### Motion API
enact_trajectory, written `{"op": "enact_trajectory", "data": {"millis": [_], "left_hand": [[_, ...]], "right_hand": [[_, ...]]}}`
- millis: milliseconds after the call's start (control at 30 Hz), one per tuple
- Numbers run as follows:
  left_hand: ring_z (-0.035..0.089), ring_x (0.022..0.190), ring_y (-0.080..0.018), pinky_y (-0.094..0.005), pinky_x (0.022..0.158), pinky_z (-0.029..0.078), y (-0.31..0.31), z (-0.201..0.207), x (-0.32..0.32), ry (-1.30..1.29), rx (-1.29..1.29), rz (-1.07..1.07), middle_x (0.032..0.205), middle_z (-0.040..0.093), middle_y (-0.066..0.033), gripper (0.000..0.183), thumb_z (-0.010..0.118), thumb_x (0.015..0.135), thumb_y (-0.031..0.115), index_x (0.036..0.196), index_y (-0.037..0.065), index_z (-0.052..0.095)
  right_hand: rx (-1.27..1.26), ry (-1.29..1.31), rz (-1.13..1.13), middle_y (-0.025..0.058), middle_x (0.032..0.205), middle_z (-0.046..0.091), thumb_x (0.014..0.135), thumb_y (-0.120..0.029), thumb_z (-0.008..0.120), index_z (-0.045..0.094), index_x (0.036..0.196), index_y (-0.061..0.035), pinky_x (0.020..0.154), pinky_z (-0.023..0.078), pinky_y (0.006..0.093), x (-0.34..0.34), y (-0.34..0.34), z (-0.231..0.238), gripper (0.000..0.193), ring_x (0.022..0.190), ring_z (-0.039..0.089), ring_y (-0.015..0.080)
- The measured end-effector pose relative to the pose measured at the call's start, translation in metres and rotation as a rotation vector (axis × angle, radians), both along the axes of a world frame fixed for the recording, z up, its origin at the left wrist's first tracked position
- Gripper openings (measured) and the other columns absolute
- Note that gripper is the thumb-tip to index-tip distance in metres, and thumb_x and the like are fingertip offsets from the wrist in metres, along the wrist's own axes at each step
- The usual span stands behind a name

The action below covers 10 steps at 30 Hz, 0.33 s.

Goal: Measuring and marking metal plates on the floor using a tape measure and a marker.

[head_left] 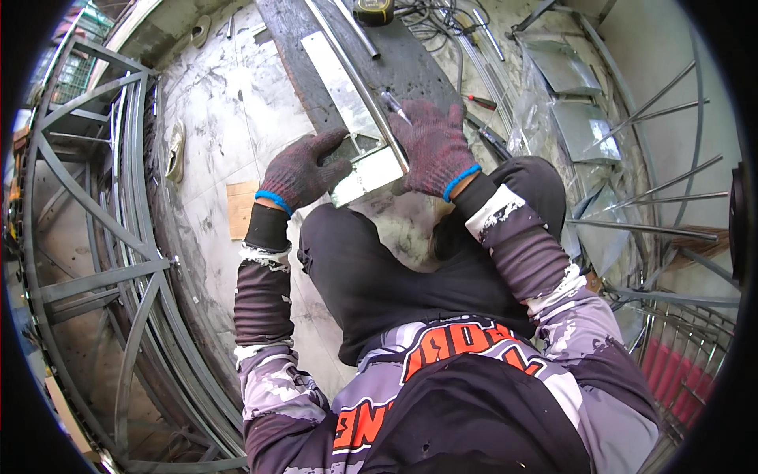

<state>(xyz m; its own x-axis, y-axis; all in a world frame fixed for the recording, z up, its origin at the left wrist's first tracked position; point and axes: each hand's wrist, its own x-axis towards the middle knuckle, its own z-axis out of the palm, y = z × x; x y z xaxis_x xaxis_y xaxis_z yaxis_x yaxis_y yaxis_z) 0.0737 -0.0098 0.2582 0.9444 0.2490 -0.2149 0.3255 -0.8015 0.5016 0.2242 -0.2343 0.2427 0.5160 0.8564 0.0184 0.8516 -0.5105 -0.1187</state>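
A long shiny metal strip lies on a dark, worn board, with a narrow metal bar along its right side. At their near end is a bright flat metal piece. My left hand, in a dark knit glove with a blue cuff, is at that end's left edge, thumb and forefinger apart. My right hand, gloved alike, rests against the bar's right side. A slim pen-like marker sticks out from its fingers; the grip on it is partly hidden.
A tape measure and a loose metal tube lie on the board's far part. A red-handled screwdriver, cables and rods are to the right, beside bent metal sheets. A grey metal frame stands left; cardboard lies on the floor.
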Motion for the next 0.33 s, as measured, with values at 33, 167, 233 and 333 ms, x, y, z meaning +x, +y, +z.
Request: {"op": "enact_trajectory", "data": {"millis": [33,167,233,333], "left_hand": [[0.069,0.115,-0.0364,-0.0462,0.098,0.055,0.001,0.000,0.002,-0.001,0.012,0.004,0.120,0.071,-0.0165,0.062,0.075,0.093,0.049,0.149,0.026,0.063],[0.069,0.117,-0.0366,-0.0473,0.101,0.055,0.014,-0.003,0.010,-0.018,0.088,0.072,0.125,0.070,-0.0166,0.064,0.073,0.091,0.052,0.148,0.026,0.063],[0.068,0.120,-0.0381,-0.0492,0.102,0.054,0.025,0.000,0.021,0.006,0.128,0.078,0.128,0.069,-0.0187,0.067,0.071,0.090,0.053,0.151,0.027,0.061],[0.067,0.122,-0.0375,-0.0484,0.104,0.054,0.037,-0.001,0.034,-0.012,0.146,0.022,0.132,0.067,-0.0199,0.070,0.071,0.090,0.051,0.155,0.029,0.056]], "right_hand": [[0.000,0.025,0.013,0.0173,0.155,0.052,0.060,-0.050,0.093,0.051,0.153,-0.0119,0.116,0.029,0.0756,0.000,-0.001,0.002,0.109,0.148,0.044,0.0383],[0.084,0.160,0.076,0.0183,0.151,0.055,0.069,-0.057,0.088,0.056,0.149,-0.0085,0.118,0.033,0.0650,0.013,-0.008,0.014,0.099,0.144,0.048,0.0397],[0.104,0.205,0.115,0.0185,0.147,0.058,0.077,-0.059,0.084,0.061,0.143,-0.0067,0.116,0.036,0.0543,0.022,-0.008,0.021,0.087,0.142,0.051,0.0391],[-0.070,0.286,0.077,0.0188,0.152,0.055,0.080,-0.059,0.082,0.059,0.147,-0.0090,0.116,0.035,0.0569,0.039,0.001,0.040,0.087,0.143,0.050,0.0374]]}}
